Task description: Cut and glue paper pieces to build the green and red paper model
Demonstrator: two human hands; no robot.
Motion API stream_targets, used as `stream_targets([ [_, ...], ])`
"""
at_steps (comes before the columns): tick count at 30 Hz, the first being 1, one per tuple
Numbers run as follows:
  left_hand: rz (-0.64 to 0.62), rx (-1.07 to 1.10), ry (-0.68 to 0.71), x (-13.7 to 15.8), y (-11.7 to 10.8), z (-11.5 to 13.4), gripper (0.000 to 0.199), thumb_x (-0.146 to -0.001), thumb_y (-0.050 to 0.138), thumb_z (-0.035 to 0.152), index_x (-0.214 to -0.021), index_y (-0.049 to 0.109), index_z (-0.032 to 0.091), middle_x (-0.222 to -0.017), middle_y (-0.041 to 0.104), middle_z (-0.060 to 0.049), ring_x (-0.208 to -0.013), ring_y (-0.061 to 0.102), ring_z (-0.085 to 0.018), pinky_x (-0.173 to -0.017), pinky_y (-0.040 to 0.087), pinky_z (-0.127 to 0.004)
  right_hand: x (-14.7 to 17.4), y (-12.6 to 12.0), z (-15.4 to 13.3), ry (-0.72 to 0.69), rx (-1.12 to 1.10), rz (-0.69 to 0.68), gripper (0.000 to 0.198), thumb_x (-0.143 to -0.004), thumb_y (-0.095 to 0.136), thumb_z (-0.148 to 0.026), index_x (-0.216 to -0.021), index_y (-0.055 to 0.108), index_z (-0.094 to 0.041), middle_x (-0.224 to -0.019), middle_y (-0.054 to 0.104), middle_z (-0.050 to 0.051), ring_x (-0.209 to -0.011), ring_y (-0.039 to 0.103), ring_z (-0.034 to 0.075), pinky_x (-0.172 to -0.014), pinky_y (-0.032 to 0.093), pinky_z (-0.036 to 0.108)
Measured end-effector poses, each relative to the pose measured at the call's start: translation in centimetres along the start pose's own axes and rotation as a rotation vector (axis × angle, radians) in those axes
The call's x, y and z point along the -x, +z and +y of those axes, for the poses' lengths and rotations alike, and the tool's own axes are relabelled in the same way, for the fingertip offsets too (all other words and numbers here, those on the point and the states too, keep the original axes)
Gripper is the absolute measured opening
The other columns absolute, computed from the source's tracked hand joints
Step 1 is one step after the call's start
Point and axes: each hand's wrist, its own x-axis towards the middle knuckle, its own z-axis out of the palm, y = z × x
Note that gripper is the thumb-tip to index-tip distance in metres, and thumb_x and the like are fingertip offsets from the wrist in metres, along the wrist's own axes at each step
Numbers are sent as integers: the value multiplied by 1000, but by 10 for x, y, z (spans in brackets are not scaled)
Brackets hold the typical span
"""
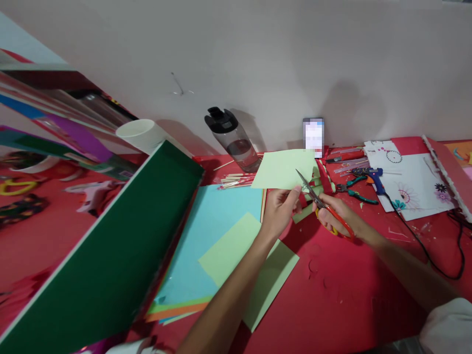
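Observation:
My left hand (pixel 280 210) pinches a pale green sheet of paper (pixel 282 169) at its lower edge, thumb on top, and holds it up off the table. In my right hand (pixel 336 212) is a pair of scissors (pixel 342 227) with red and yellow handles. Its blades are parted at the lower right part of the sheet; whether they bite into the paper I cannot tell. Below my left forearm lie more pale green sheets (pixel 275 280), on and beside a stack of coloured paper with a light blue sheet (pixel 188 236) on top.
A green board (pixel 121 246) stands on edge at left, near a white cup-like tube (pixel 136 130). Behind the paper are a water bottle (pixel 238 142) and a lit phone (pixel 313 137). Pliers (pixel 363 197) and a blue glue gun (pixel 374 178) with its cable lie right on the red tabletop (pixel 332 295).

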Motion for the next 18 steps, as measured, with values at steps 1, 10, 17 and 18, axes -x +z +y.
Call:
stream_targets([
  [1, 0, 1, -3, 0, 0, 0, 52, -92, 65, 45, -48, 59, 20, -46, 56, -2, -47, 51, -13, -55, 41, -28, 0, 0, 0, -4, 0, 3, 53, -94, 62, -74, -100, 54, -23, -69, 48, -6, -51, 42, 9, -43, 33, 18],
  [10, 6, 1, 7, 1, 1, 2, 50, -91, 65, 46, -49, 58, 20, -45, 56, -1, -46, 52, -12, -54, 42, -27, 0, 1, 5, -8, 7, 13, 50, -96, 62, -72, -100, 54, -23, -66, 48, -7, -48, 41, 8, -42, 33, 19],
  [17, 9, -11, 2, 0, 0, 0, 50, -91, 64, 46, -49, 58, 20, -45, 56, -1, -46, 51, -12, -54, 41, -27, 0, 3, 6, -1, 17, 37, 47, -97, 61, -69, -99, 54, -23, -63, 46, -8, -46, 39, 8, -41, 33, 18],
  [18, 10, -10, 0, 0, 0, 0, 50, -91, 64, 46, -49, 58, 20, -45, 56, -1, -46, 51, -12, -54, 41, -27, -1, 3, 7, -2, 18, 37, 47, -97, 61, -69, -99, 54, -23, -63, 46, -8, -46, 39, 8, -41, 33, 18],
])
